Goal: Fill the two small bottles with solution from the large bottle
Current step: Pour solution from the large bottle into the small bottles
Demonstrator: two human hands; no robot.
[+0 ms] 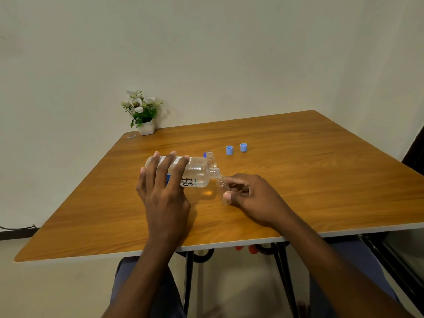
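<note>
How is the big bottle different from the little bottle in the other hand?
The big bottle lies tipped sideways in the left hand; the little bottle stands on the table, steadied by the right hand. The big bottle has a label; the little bottle is plain. Both are clear and uncapped.
</note>
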